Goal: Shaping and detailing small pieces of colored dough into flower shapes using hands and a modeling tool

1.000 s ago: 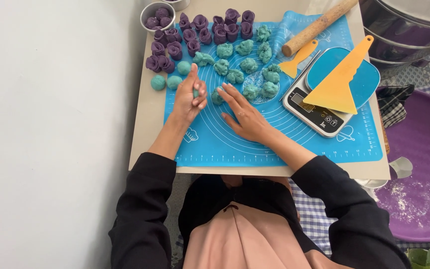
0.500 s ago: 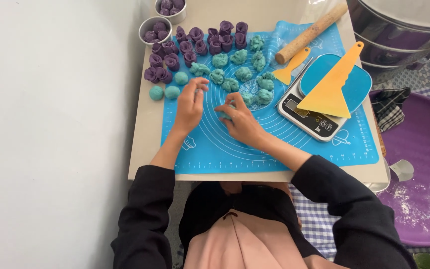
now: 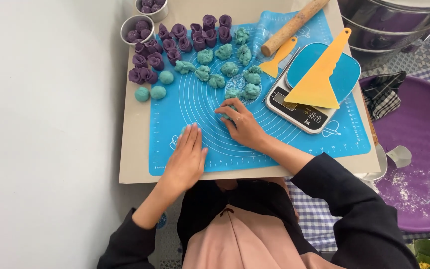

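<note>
Left hand [image 3: 187,154] lies flat, palm down, fingers straight and together on the blue silicone mat [image 3: 294,144] near its front-left area. A sliver of teal shows at its fingertips – probably a dough piece underneath, can't confirm. No grasp, just pressing flat.

Right hand [image 3: 240,122] is cupped, fingers curled over a teal dough piece [image 3: 226,116] near mat centre. Dough sits under the fingertips, mostly covered, only an edge visible. Curled loosely around it – can't tell if it's actually pinched.

The two hands are near each other, not touching.

Just beyond the right hand: a cluster of rough teal dough lumps [image 3: 225,67] on the mat. Past those, purple rose-shaped pieces [image 3: 175,40] run along the back-left, some off the mat on the beige board [image 3: 130,149]. Two smooth teal balls [image 3: 150,93] sit on the board at left.

Right side – kitchen scale [image 3: 304,99] with a yellow scraper [image 3: 319,79] laid on it, wooden rolling pin [image 3: 294,25] behind.
</note>
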